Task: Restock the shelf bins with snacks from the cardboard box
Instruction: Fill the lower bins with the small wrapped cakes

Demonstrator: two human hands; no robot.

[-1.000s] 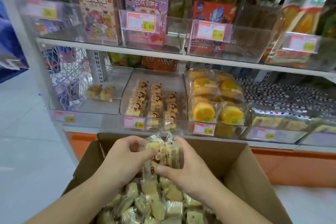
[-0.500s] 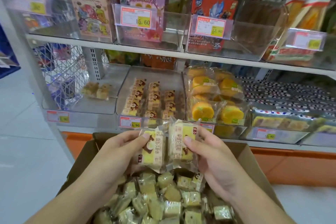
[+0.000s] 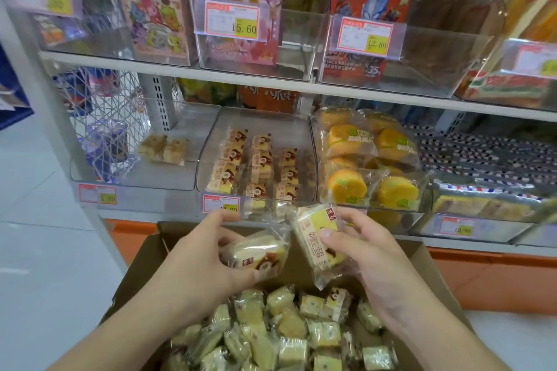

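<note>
Holding one wrapped cake each, both above the open cardboard box [image 3: 434, 262]. Left hand [image 3: 208, 253] curled around a cake packet [image 3: 256, 256] lying tilted on its side, thumb under, fingers over the top: grip closed on it. Right hand [image 3: 370, 250] pinching a second cake packet [image 3: 316, 238], held more upright with its printed face toward the camera, thumb on the front, fingers behind: grip closed on it too. Packets just beside each other, wrappers nearly touching. Below, heaped in the box, many more wrapped cakes [image 3: 286, 328]. Ahead on the lower shelf, a clear bin [image 3: 208, 141] holding rows of the same cakes, with a red-edged price tag [image 3: 221, 203] on its front. To its left, a nearly bare bin [image 3: 132, 181] with two or three small packets at the back. To its right, a bin of round orange cakes [image 3: 370, 159].
</note>
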